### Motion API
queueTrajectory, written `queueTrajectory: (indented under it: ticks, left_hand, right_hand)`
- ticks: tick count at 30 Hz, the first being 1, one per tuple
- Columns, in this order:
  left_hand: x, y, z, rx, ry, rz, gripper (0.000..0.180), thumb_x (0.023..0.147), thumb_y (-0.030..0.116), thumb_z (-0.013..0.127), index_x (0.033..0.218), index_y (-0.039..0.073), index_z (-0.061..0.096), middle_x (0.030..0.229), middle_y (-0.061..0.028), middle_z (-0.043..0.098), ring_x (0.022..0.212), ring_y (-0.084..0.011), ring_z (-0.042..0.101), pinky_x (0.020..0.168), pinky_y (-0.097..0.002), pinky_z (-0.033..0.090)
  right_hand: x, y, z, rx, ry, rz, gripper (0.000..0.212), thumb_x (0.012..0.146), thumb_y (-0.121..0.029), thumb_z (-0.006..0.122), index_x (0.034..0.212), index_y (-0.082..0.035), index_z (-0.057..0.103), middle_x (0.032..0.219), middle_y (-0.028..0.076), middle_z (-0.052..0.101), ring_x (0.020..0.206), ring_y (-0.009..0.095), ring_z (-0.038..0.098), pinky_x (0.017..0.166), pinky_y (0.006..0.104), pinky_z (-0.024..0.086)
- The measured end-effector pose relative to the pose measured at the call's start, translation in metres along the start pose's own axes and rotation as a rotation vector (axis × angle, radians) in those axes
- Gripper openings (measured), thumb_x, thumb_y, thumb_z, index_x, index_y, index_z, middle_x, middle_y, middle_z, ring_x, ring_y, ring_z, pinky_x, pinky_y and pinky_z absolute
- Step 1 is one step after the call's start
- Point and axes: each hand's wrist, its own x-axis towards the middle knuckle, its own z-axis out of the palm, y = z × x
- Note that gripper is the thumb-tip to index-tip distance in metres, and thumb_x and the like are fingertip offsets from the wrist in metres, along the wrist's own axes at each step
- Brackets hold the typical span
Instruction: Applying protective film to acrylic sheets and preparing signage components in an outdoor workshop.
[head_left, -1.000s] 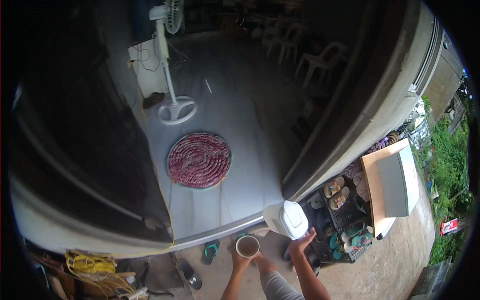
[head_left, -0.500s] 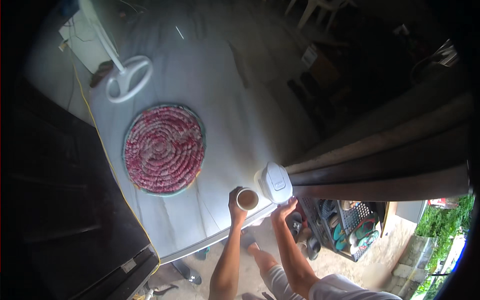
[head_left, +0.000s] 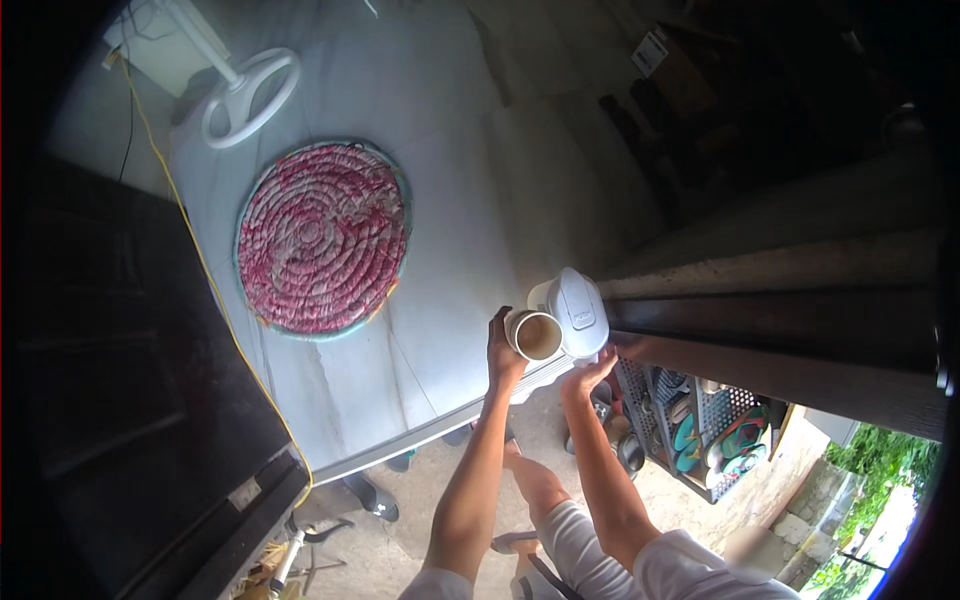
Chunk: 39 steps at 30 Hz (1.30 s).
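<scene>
I saw left hand [head_left: 503, 352] gripping cup [head_left: 533, 334], brownish liquid inside; right hand [head_left: 590, 372] grasped white jug [head_left: 574, 312] from below at cup's 3 o'clock, touching. Pouring looked unfinished; fill level unclear.

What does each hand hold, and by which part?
The left hand holds a white cup by its side wall. The right hand holds a white jug from underneath, at its lower end.

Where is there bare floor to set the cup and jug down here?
Bare pale floor lies between the round rug and the dark door frame. More lies between rug and step edge. The shoe rack side is crowded.
</scene>
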Motion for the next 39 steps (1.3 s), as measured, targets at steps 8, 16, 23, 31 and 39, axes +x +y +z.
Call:
queueTrajectory:
  ticks: [8, 16, 23, 31, 39]
  left_hand:
    - [-0.094, -0.060, -0.046, -0.097, 0.217, -0.120, 0.104, 0.051, -0.007, 0.071, 0.145, 0.008, 0.029, 0.145, -0.0182, 0.034, 0.138, -0.0338, 0.028, 0.115, -0.0366, 0.025]
    - [-0.439, -0.090, -0.071, 0.368, 0.307, -0.541, 0.086, 0.072, 0.004, 0.065, 0.147, 0.016, 0.026, 0.137, -0.0173, 0.038, 0.133, -0.0357, 0.033, 0.096, -0.0758, 0.027]
    - [-0.763, -0.055, -0.107, 0.046, -0.089, -0.598, 0.052, 0.072, 0.021, 0.074, 0.120, 0.011, 0.055, 0.111, -0.0164, 0.061, 0.107, -0.0366, 0.058, 0.088, -0.0501, 0.047]
    - [-0.985, -0.125, -0.152, -0.475, 1.169, 0.123, 0.029, 0.081, 0.021, 0.068, 0.103, 0.002, 0.066, 0.092, -0.0124, 0.068, 0.087, -0.0251, 0.067, 0.075, -0.0385, 0.053]
    - [-1.142, -0.019, -0.420, -0.352, 1.286, -0.040, 0.032, 0.085, 0.019, 0.070, 0.111, 0.003, 0.060, 0.096, -0.0090, 0.066, 0.088, -0.0196, 0.066, 0.076, -0.0331, 0.052]
  right_hand:
    - [-0.046, -0.065, -0.070, -0.148, -0.018, 0.002, 0.041, 0.084, -0.048, 0.054, 0.080, -0.007, 0.054, 0.078, 0.006, 0.056, 0.081, 0.022, 0.056, 0.081, 0.0372, 0.044]
    - [-0.093, -0.190, -0.261, -1.177, -0.455, -0.479, 0.043, 0.095, -0.038, 0.046, 0.075, -0.004, 0.064, 0.071, 0.007, 0.061, 0.065, 0.020, 0.057, 0.054, 0.0365, 0.045]
    - [-0.301, -0.166, -0.353, -0.997, -1.635, -1.214, 0.038, 0.095, -0.030, 0.047, 0.069, -0.005, 0.057, 0.061, 0.004, 0.049, 0.057, 0.017, 0.047, 0.051, 0.0319, 0.037]
    - [-0.753, -0.304, -0.560, -0.853, -3.029, 0.485, 0.033, 0.082, -0.018, 0.065, 0.061, -0.003, 0.045, 0.057, 0.003, 0.037, 0.056, 0.009, 0.039, 0.051, 0.0344, 0.031]
    - [-0.834, -0.249, -0.624, -0.999, -3.785, -0.055, 0.030, 0.083, -0.027, 0.066, 0.073, 0.001, 0.060, 0.063, 0.019, 0.055, 0.055, 0.024, 0.054, 0.058, 0.0383, 0.042]
